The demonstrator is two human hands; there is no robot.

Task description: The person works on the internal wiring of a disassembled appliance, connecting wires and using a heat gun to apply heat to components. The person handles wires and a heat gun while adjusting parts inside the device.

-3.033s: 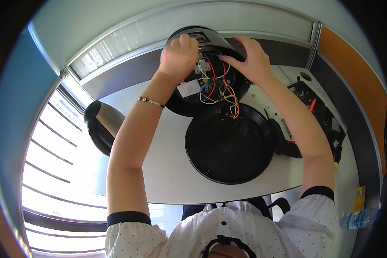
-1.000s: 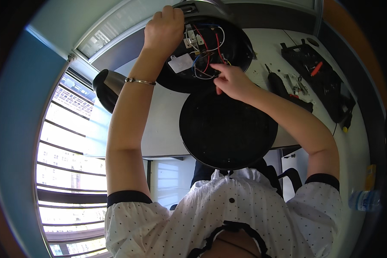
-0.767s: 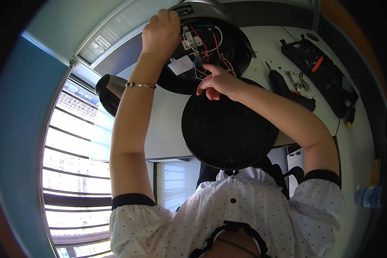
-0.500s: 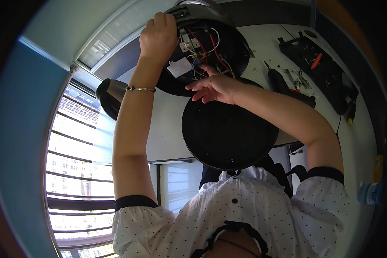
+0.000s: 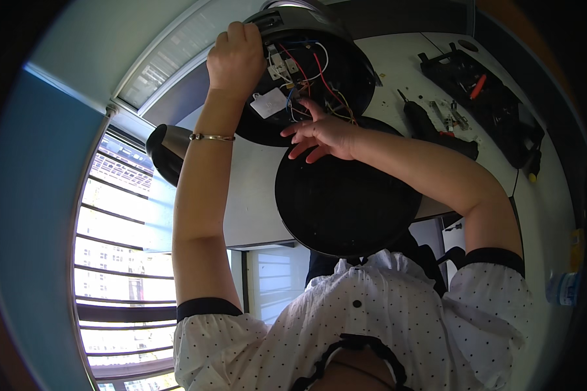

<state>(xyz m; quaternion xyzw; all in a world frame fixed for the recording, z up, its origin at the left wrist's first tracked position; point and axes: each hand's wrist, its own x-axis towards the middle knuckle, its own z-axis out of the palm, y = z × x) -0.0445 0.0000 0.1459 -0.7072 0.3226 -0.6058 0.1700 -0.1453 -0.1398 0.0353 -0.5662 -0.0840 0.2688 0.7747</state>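
Observation:
A round black-and-grey electric appliance stands tilted on the table, its inside showing. Red, white, blue and yellow wires run through it, past a pale flat plate and small metal parts. My left hand is closed over the upper left edge of its housing; the fingertips are partly hidden. Just below the wires, my right hand has its fingers spread and nothing visible in them. Its thumb points up at the wires; whether it touches them I cannot tell. Under that hand lies a large round black cover, overhanging the table's near edge.
To the right are a black power screwdriver, loose small metal pieces and a black tool case with an orange-handled tool. A dark rounded object stands at the left by the window. A bottle is at the far right.
The whole view has shifted slightly. Both hands keep nearly the same places on and beside the appliance.

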